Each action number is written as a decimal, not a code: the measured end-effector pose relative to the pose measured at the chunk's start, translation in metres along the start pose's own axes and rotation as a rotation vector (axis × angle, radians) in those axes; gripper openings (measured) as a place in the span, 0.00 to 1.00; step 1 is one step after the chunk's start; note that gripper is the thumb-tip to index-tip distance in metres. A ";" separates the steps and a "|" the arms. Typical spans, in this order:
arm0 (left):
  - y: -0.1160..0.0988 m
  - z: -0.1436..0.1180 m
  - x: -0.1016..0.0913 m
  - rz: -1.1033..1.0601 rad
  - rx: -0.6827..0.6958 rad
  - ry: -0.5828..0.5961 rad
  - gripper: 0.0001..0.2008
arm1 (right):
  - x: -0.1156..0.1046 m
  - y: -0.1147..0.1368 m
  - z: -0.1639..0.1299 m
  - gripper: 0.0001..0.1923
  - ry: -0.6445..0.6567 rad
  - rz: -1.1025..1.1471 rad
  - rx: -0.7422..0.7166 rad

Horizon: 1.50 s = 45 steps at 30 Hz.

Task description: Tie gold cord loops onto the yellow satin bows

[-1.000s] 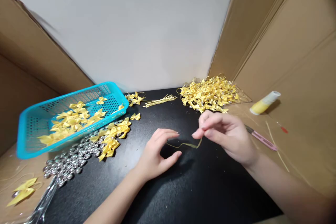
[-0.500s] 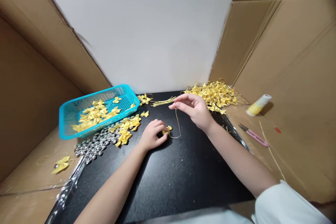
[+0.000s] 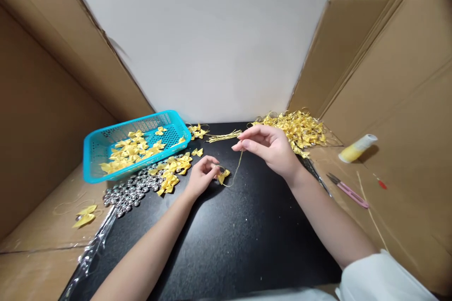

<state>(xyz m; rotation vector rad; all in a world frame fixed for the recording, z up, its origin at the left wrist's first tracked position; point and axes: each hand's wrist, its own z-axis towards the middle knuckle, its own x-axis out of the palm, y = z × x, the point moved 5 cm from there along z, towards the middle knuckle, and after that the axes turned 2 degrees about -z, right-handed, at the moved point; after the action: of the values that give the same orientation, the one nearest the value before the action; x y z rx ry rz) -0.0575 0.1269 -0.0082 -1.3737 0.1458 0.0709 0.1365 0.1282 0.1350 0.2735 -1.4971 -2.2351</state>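
- Taking the yellow bow (image 3: 223, 177) as the clock's centre, twelve towards the white panel (image 3: 219, 47): a blue basket (image 3: 88, 162) is standing at ten, holding other bows.
- Silver beads (image 3: 127, 196) are lying between eight and nine, and loose bows (image 3: 168, 183) are bunching at nine.
- The left hand (image 3: 202, 179) is resting at nine, right beside the yellow bow; its thumb and forefinger seem to be pinching a small loop of cord — whether they are catching ribbon too, I cannot tell.
- The yellow bow is lying on the dark tabletop (image 3: 226, 244) at those fingertips. It is probably weighing next to nothing; the satiny ribbon is looking soft, easily creased and a little slippery, so its middle is offering a better hold than its tails.
- The thin cord (image 3: 238, 171) is hanging in a slack curve from two o'clock. It is looking limp and springless — best nipped near an end, with light tension.
- The right hand (image 3: 273, 150) is hovering at two, thumb and forefinger pressing together on the cord's upper end.
- A heap of corded bows (image 3: 305, 127) is lying farther out at two; pink-handled scissors (image 3: 351, 194) are lying just past three.
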 end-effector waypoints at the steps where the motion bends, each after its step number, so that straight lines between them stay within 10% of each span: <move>1: 0.000 -0.001 0.002 -0.024 -0.013 0.003 0.14 | 0.000 0.000 0.000 0.04 0.007 -0.003 0.012; 17: -0.015 -0.013 -0.013 0.158 0.167 -0.256 0.06 | -0.002 -0.006 -0.006 0.03 0.030 -0.041 0.120; 31: -0.005 -0.008 -0.006 0.050 -0.096 -0.229 0.13 | -0.013 -0.009 -0.007 0.01 -0.072 -0.035 0.050; 39: -0.006 -0.011 0.006 -0.167 -0.135 -0.164 0.15 | 0.032 -0.048 -0.034 0.02 0.730 -0.398 0.203; 45: -0.006 -0.013 0.008 -0.146 -0.100 -0.151 0.13 | 0.043 -0.107 -0.049 0.05 0.739 -0.658 0.459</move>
<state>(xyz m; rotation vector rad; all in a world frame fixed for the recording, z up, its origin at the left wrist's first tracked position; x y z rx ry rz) -0.0499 0.1128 -0.0055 -1.4690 -0.0853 0.0597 0.0921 0.1022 0.0208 1.7267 -1.5686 -1.7871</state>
